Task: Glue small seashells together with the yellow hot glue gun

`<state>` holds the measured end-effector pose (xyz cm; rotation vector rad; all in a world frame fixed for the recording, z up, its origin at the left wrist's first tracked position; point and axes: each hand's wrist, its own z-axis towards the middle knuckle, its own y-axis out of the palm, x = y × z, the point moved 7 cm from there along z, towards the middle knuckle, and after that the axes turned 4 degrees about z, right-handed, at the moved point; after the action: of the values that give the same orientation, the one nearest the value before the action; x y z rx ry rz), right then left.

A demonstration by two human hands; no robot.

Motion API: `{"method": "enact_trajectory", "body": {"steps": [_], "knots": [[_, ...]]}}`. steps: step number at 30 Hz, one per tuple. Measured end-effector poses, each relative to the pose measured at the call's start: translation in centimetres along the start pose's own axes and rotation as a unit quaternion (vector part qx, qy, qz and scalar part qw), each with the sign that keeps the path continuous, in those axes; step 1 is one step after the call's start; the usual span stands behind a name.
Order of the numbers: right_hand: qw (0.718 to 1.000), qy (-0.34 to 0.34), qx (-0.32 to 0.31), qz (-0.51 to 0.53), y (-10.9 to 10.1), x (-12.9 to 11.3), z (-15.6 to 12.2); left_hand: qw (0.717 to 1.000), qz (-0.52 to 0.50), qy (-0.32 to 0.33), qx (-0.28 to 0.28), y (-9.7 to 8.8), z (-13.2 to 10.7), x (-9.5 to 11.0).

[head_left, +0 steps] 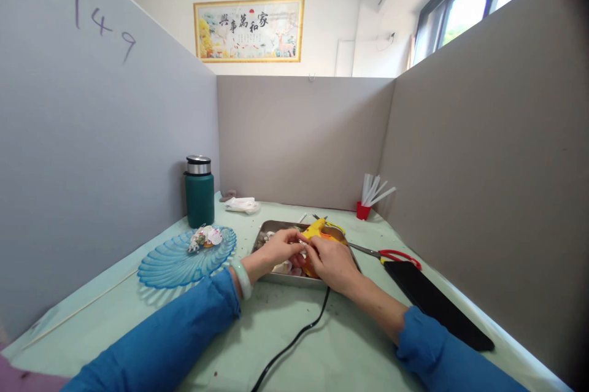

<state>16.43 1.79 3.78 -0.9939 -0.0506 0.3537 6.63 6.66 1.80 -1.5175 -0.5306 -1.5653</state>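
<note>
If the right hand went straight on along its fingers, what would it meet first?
Most likely the left hand: the right hand points toward it above the metal tray. A small pale piece may sit between them; depth and contact are unclear.

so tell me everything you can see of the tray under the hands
The tray looks rectangular and shallow, with low silvery walls that seem to be metal. It sits flat on the pale green covering, right of the blue plate. The left hand and right hand are over it, hiding much of its middle; whether they touch it is unclear. Pale pieces and a yellow tool show within its outline. A black cord runs from its near edge.
</note>
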Motion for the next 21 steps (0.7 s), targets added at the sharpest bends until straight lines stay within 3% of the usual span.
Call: {"method": "enact_trajectory", "body": {"steps": [21], "knots": [[0.995,-0.034,0.045,0.081,-1.01,-0.46,-0.17,1.0,-0.013,0.007,0.003,-0.02,-0.16,0.14]]}}
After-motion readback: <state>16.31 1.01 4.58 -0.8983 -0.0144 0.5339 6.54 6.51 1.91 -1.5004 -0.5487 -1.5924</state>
